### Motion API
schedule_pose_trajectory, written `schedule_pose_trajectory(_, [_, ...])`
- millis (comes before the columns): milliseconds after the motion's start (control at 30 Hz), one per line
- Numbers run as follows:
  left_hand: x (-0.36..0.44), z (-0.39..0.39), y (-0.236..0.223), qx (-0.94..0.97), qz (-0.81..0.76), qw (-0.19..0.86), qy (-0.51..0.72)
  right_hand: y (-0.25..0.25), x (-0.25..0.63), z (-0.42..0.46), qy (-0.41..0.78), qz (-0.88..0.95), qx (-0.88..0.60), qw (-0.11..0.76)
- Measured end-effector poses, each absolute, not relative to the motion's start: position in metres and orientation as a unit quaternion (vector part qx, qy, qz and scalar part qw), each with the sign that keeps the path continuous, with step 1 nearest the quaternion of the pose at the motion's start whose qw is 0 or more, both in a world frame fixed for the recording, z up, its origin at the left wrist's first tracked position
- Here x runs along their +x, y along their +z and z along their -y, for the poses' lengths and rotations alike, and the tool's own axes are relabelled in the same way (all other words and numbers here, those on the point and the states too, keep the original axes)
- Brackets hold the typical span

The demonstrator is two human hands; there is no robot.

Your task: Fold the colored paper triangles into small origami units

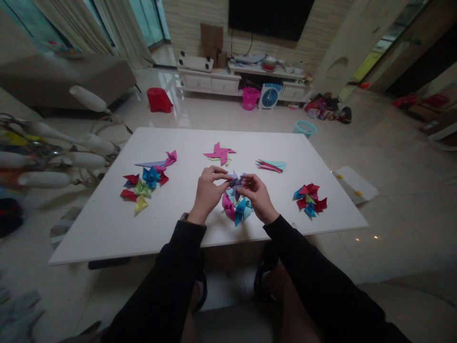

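Observation:
Both hands meet over the middle of a white table (107,228). My left hand (207,190) and my right hand (257,194) pinch a small purple folded paper piece (235,181) between their fingertips, fingers closed on it. Just below the hands lies a small heap of folded pieces (237,208) in pink, blue and light blue. Black sleeves cover both forearms.
A pink paper pinwheel (220,154) lies beyond the hands. Folded pieces are piled at the left (144,186) and at the right (310,197). Flat paper triangles (270,165) lie at the far right. A white drying rack (53,152) stands left of the table.

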State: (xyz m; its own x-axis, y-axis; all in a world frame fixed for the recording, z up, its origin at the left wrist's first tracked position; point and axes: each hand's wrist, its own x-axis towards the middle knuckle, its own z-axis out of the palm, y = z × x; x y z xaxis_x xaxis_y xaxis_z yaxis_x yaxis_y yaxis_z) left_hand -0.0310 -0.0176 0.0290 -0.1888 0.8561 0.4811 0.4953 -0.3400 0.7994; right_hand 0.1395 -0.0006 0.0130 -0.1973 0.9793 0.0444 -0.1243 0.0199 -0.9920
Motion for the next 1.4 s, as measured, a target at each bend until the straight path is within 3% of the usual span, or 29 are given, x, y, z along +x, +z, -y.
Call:
schedule_pose_trajectory(200, [-0.036, 0.021, 0.028, 0.636, -0.534, 0.181, 0.527, 0.014, 0.142, 0.003, 0.544, 0.569, -0.412, 0.459])
schedule_pose_trajectory(633, [-0.039, 0.020, 0.027, 0.613, -0.550, 0.211, 0.526, 0.015, 0.140, 0.001, 0.437, 0.621, -0.428, 0.489])
schedule_pose_trajectory(833, [-0.036, 0.014, 0.017, 0.537, -0.557, 0.359, 0.522, 0.012, 0.143, -0.001, 0.370, 0.632, -0.452, 0.509])
schedule_pose_trajectory(967, [-0.032, 0.015, 0.018, 0.547, -0.502, 0.436, 0.508, 0.012, 0.143, 0.000, 0.372, 0.634, -0.448, 0.508])
schedule_pose_trajectory(1233, [-0.028, 0.018, 0.021, 0.542, -0.494, 0.460, 0.501, 0.016, 0.141, 0.002, 0.384, 0.642, -0.439, 0.498])
schedule_pose_trajectory(1400, [-0.030, 0.019, 0.024, 0.510, -0.487, 0.493, 0.508, 0.019, 0.143, 0.000, 0.450, 0.605, -0.409, 0.514])
